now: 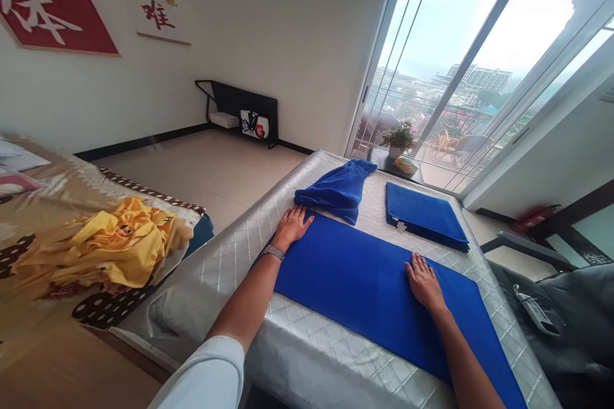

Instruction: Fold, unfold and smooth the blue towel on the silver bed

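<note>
A blue cloth [355,281], smooth and spread out like a towel, lies across the silvery quilted mattress [307,339]. My left hand [293,227], with a band on its wrist, rests flat at the cloth's far left corner. Toward the far right edge, my right hand [424,281] presses flat on the same cloth, fingers stretched. Just beyond my left fingertips sits a crumpled blue cloth [338,188]. A neatly folded blue stack [425,214] with a white tag lies past my right hand. Neither hand grips anything.
Yellow clothes [129,239] are heaped on a patterned bed [43,204] to the left. Against the back wall stands a low black shelf [244,102] with a bag. A potted plant [399,138] is by the glass door. At right, a remote [536,312] lies on black upholstery.
</note>
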Motion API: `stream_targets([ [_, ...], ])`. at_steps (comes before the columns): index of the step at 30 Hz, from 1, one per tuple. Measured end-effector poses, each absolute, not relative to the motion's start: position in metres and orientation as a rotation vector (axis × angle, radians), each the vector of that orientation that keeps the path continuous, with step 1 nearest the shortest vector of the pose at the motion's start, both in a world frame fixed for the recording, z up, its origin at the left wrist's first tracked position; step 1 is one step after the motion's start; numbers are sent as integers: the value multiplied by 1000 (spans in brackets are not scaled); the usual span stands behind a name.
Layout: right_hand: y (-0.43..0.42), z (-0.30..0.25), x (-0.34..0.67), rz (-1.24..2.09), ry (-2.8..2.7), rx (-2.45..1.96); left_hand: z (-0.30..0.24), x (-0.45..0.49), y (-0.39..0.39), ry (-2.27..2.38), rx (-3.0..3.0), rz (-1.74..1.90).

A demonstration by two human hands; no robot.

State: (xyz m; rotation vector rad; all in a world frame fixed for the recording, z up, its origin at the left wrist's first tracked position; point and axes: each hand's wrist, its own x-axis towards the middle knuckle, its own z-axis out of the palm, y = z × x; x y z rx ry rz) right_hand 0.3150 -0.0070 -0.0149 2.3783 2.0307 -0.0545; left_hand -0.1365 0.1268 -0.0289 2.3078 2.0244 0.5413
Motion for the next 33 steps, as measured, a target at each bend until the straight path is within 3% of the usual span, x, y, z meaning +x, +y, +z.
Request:
stream_targets([
  [7,-47,-26,440,4,1841,2562,-34,-141,130,2016,2352,556],
  [12,-64,-27,469,-7,1776,2646,-35,-144,131,2021,2355,515],
  [20,-67,-20,453,-27,1781,2712,-30,-145,129,2056,2355,418],
  [25,-71,-6,440,181,1896,2672,-25,-143,127,2058,2355,403],
  [28,-70,6,404,247,2022,2585,-25,-143,127,2042,2347,406],
  [33,-61,16,293,-1,2252,2385,-26,-143,127,2032,2335,429],
])
